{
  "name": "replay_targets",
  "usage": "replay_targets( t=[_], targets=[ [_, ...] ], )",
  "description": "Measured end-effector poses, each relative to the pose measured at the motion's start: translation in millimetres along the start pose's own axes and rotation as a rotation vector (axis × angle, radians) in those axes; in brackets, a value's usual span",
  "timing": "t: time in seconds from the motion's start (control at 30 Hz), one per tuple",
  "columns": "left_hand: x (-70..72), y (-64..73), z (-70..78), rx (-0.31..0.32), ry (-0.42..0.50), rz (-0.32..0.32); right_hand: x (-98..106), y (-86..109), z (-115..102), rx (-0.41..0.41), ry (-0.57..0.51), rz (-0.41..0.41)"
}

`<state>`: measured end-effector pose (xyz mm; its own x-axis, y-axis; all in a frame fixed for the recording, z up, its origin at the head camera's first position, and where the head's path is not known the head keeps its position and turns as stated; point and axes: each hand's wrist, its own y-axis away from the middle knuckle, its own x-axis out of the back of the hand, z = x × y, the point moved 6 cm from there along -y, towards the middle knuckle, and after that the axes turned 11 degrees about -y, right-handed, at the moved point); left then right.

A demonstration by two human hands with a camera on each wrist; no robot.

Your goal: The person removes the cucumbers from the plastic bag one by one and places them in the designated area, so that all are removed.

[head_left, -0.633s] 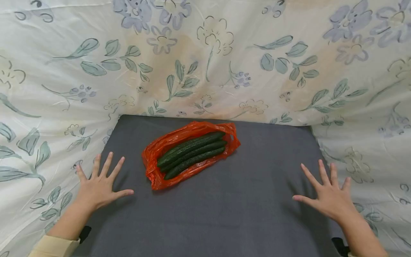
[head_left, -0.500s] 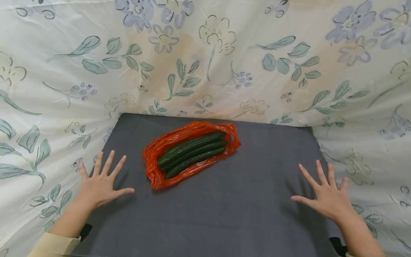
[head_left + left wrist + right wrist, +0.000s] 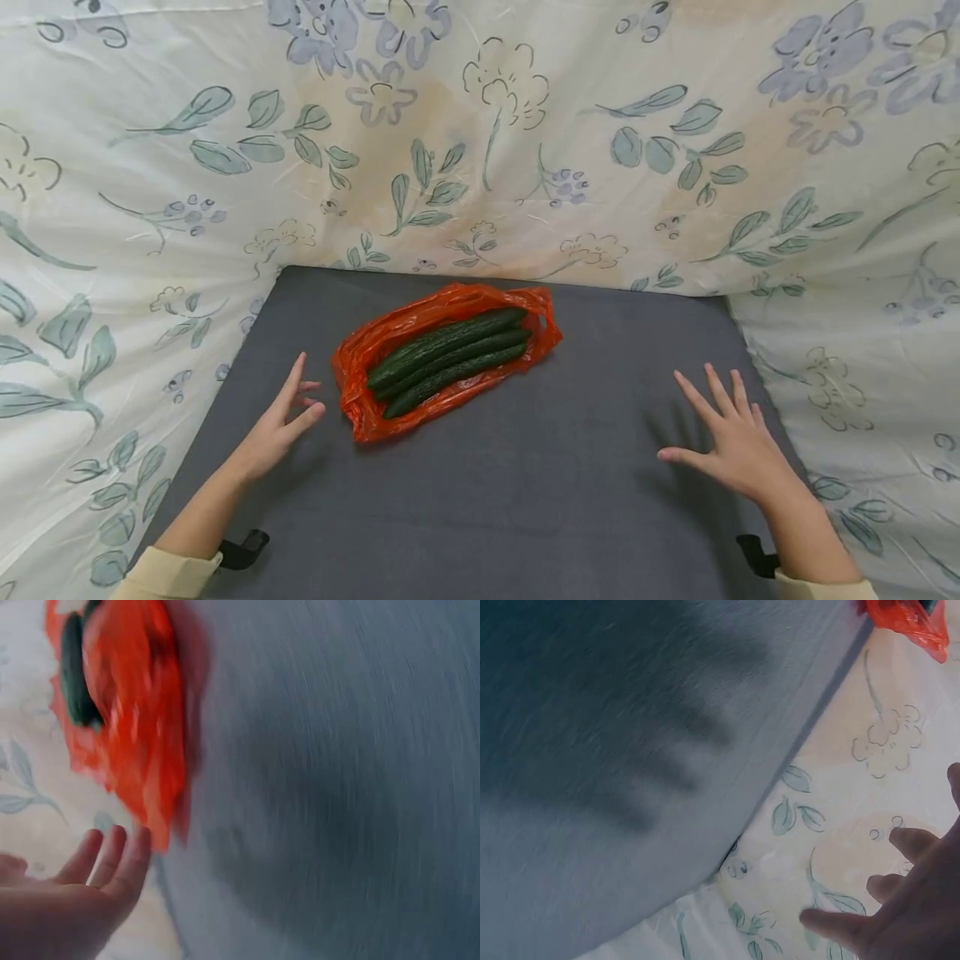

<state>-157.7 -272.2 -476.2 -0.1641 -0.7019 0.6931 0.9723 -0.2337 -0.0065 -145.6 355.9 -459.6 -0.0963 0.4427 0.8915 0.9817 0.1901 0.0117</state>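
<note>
Three dark green cucumbers, side by side and touching, laid on a slant with right ends farther back. Lying in a crumpled red-orange plastic bag, thin film bunched around, upper sides bare. Placed toward the back of a dark grey tabletop, left of middle. Just left of the bag and slightly nearer the front, above the surface, the left hand: index finger straight out, thumb apart from it, other fingers partly hidden in the head view. Loosely extended in the left wrist view, with tips near the bag's end. Separated from the bag by a narrow gap, judging by the head view. Well apart to the right, near the tabletop's right edge, the right hand: fingers straight and fanned wide, thumb out toward the middle. Soft shadows below. Black fitting at the left wrist, another at the right. Pale yellow sleeves at the bottom. Around back and sides, off-white floral cloth with mauve flowers and grey-green leaves
</note>
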Motion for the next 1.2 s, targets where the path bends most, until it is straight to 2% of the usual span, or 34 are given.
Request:
replay_targets(
  t=[0.17,0.23,0.3,0.37,0.47,0.6,0.7,0.97,1.03,1.2],
  targets=[
    [-9.2,-1.5,3.2,0.017,0.371,0.026,-5,-10.2,-13,0.058,-0.049,0.027],
    [-13.2,-1.4,3.5,0.032,0.462,0.031,-6,-13.7,-20,0.092,-0.077,0.048],
    [-17.1,-1.3,3.3,0.048,0.505,0.04,-6,-17.1,-27,0.126,-0.124,0.073],
    [-21.1,-1.4,2.7,0.063,0.512,0.051,-6,-20.4,-34,0.16,-0.184,0.099],
    [-26.2,-2.6,1.7,0.077,0.477,0.075,-6,-24.9,-43,0.218,-0.259,0.127],
    [-30.7,-7.0,1.3,0.073,0.361,0.11,-9,-29.2,-54,0.265,-0.303,0.127],
    [-33.3,-11.0,1.9,0.074,0.291,0.128,-13,-32.9,-60,0.264,-0.318,0.11],
    [-35.9,-10.9,-0.7,0.218,0.201,0.167,-22,-46.1,-77,0.316,-0.334,0.091],
    [-37.7,-10.9,-0.8,0.226,0.218,0.163,-23,-48.1,-81,0.334,-0.334,0.098],
    [-46.3,-12.9,-0.6,0.2,0.323,0.159,-27,-55.2,-93,0.373,-0.359,0.092]
  ],
)
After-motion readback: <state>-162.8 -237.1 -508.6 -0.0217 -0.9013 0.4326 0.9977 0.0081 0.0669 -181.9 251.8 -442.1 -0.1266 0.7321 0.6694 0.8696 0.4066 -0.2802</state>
